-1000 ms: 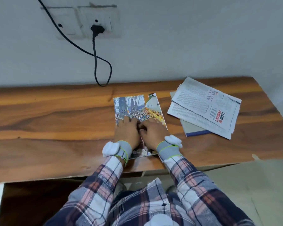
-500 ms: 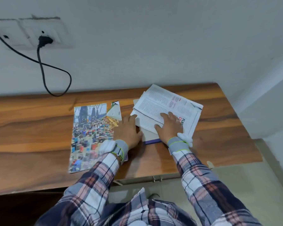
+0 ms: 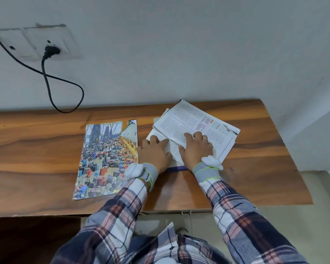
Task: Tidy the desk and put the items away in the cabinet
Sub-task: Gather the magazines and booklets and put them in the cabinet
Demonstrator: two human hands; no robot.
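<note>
Both hands are down flat on the paper pile. The left hand (image 3: 154,151) has its fingers laid out pretty straight on the lower-left page. The right hand (image 3: 196,147) is spread on the top sheet at the left one's 3 o'clock. Neither has hold of anything, they're just pressing.

What I'd worry about: the loose pages (image 3: 194,119) are a messy fan, not squared up, with corners poking out toward 2 and 4 o'clock. With nothing pinching an edge, I reckon scooping them up from this flat press lets the top sheets slide or crease. There's also a blue-edged book (image 3: 176,168) underneath, peeking out at 6 o'clock between the wrists. Lifting the whole lot at once could let the paper skate off its cover. The pile also isn't far from the right end of the desk (image 3: 36,149), so a shove toward 3 o'clock might push sheets over.

Looks-wise they're thin, floppy white pages with dense print and a red heading block. They sit at about 1 o'clock from the person, toward the back of the desk. The luggage magazine (image 3: 107,159) lies flat at 11 o'clock, just beside the left hand, glossy-looking. A black cable (image 3: 50,82) hangs from the wall socket (image 3: 51,48) out at 10 o'clock, well apart from the papers.
</note>
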